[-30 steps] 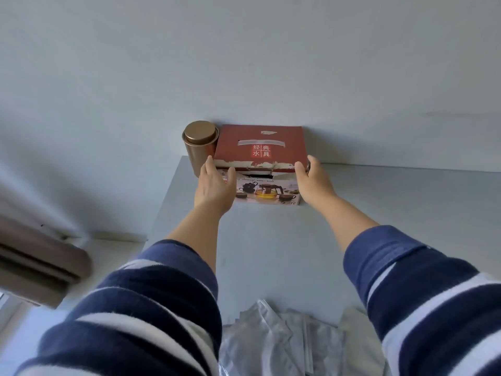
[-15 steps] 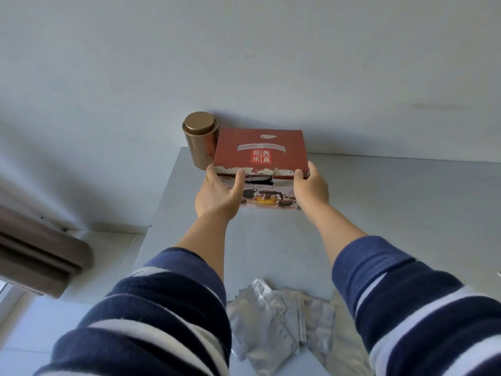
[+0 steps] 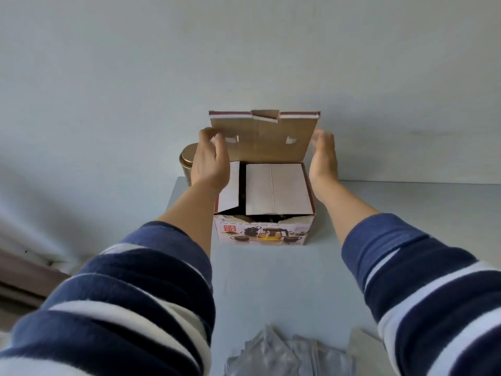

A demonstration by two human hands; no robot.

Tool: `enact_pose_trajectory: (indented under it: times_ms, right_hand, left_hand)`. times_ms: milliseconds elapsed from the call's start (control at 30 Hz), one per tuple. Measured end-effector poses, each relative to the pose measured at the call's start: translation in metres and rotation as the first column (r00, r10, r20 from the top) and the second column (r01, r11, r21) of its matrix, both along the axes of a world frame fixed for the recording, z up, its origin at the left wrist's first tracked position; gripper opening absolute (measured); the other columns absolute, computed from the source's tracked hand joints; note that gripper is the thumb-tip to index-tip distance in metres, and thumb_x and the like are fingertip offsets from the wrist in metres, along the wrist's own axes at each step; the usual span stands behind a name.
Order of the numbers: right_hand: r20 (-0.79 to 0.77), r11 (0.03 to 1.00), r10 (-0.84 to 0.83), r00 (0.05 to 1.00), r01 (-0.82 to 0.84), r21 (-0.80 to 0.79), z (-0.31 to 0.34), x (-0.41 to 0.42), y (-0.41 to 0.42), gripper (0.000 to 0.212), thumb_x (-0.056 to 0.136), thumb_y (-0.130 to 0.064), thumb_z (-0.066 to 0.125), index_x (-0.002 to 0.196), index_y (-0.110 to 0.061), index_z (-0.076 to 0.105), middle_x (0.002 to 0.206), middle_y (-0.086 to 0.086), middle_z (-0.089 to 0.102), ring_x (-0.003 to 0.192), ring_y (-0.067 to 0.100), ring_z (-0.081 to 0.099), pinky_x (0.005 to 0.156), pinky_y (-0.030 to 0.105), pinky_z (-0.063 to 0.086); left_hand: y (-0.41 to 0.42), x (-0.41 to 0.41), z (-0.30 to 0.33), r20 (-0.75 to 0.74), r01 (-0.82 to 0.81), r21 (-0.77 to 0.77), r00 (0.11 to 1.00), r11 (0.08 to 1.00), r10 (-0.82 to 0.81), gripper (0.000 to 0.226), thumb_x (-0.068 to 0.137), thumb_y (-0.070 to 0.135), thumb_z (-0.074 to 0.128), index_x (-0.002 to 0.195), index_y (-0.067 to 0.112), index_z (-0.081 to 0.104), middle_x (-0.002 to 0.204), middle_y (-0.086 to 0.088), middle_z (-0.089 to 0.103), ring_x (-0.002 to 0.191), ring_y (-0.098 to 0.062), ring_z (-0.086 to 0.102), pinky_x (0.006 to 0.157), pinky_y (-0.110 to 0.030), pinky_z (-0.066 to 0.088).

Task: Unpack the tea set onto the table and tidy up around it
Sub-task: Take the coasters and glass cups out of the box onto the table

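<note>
Half a second ago the red lid lay flat over the tea set box (image 3: pixel 264 229) with our thumbs hooked at its front edge; now we have swung that lid flap (image 3: pixel 261 139) up until it stands nearly upright against the wall, its brown cardboard underside facing us. Our left hand (image 3: pixel 210 161) pinches the flap's left edge, so that grip is a narrow one closed on the cardboard, while our right hand (image 3: pixel 324 156) is spread wide with its palm beside the flap's right edge, and we cannot tell whether it touches. The box sits at the far end of the grey bench (image 3: pixel 271 280), close to the wall, with the gold tea canister (image 3: pixel 188 162) just beside it on the left, partly hidden by our left hand. Under the raised lid, two pale inner flaps (image 3: pixel 273 188) cover most of the opening, with a dark gap between them, so nothing of the tea set itself shows. We judge the unpacking has only begun: those inner flaps need folding out next. The silver foil packets (image 3: pixel 287 354) scattered at the near edge remain for the tidying.
</note>
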State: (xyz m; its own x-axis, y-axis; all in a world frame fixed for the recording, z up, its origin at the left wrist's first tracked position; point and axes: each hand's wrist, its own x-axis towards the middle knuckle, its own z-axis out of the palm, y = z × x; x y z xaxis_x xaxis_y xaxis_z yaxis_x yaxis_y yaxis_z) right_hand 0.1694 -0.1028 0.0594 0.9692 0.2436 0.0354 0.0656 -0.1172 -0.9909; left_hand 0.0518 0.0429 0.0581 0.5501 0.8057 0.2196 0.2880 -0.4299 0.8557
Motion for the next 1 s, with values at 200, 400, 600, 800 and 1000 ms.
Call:
enact_pose_trajectory:
  times_ms: [200,400,600,800,1000]
  right_hand:
    - [-0.055,0.921,0.220,0.974,-0.226,-0.318,-0.020,0.031,0.021,0.057,0.101,-0.029,0.033,0.153,-0.033,0.010,0.135,0.002,0.052,0.115,0.023,0.055,0.089,0.031,0.043]
    - [-0.030,0.560,0.415,0.909,-0.281,-0.780,-0.036,0.005,0.014,0.095,0.082,-0.064,0.055,0.152,-0.034,-0.002,0.159,0.001,-0.026,0.149,0.030,-0.008,0.118,0.056,0.008]
    - [-0.105,0.304,0.576,0.811,-0.331,-0.893,-0.043,-0.032,-0.013,0.120,0.060,-0.079,0.063,0.152,-0.037,-0.003,0.158,0.000,-0.029,0.144,0.026,-0.030,0.115,0.059,-0.008]
    - [0.236,0.677,0.495,0.836,-0.201,-0.708,-0.048,-0.049,-0.030,0.073,0.082,-0.043,0.066,0.145,-0.021,0.035,0.152,0.005,0.029,0.143,0.025,0.021,0.113,0.039,0.028]
    - [0.096,0.956,-0.185,0.978,0.202,-0.215,-0.044,-0.052,-0.050,0.021,0.098,-0.017,0.041,0.110,-0.006,0.055,0.100,0.014,0.061,0.096,0.030,0.059,0.071,0.026,0.039]
  left_hand:
    - [0.023,0.031,-0.014,-0.300,0.167,0.085,0.945,0.982,-0.134,0.062,0.094,0.034,0.040,0.152,0.023,0.022,0.162,0.005,0.011,0.143,-0.022,0.029,0.102,-0.033,0.033]
    - [0.012,0.015,-0.038,-0.451,0.190,0.108,0.884,0.976,-0.122,0.074,0.094,0.034,0.048,0.155,0.020,0.009,0.163,0.012,-0.003,0.148,-0.018,0.018,0.110,-0.037,0.033]
    - [-0.005,-0.021,-0.063,-0.468,0.209,0.055,0.869,0.976,-0.159,0.065,0.087,0.042,0.050,0.145,0.018,0.033,0.157,-0.005,0.029,0.147,-0.020,0.022,0.111,-0.041,0.032]
    - [-0.030,-0.042,-0.049,-0.416,0.074,0.141,0.909,0.987,-0.009,0.027,0.087,0.036,0.045,0.094,0.012,0.054,0.085,-0.004,0.058,0.084,-0.027,0.054,0.060,-0.030,0.038]
    - [-0.035,-0.054,-0.046,-0.169,-0.225,-0.070,0.963,0.972,0.211,0.039,0.098,0.022,0.024,0.131,0.017,0.043,0.092,-0.011,0.059,0.085,-0.034,0.058,0.069,-0.039,0.047]
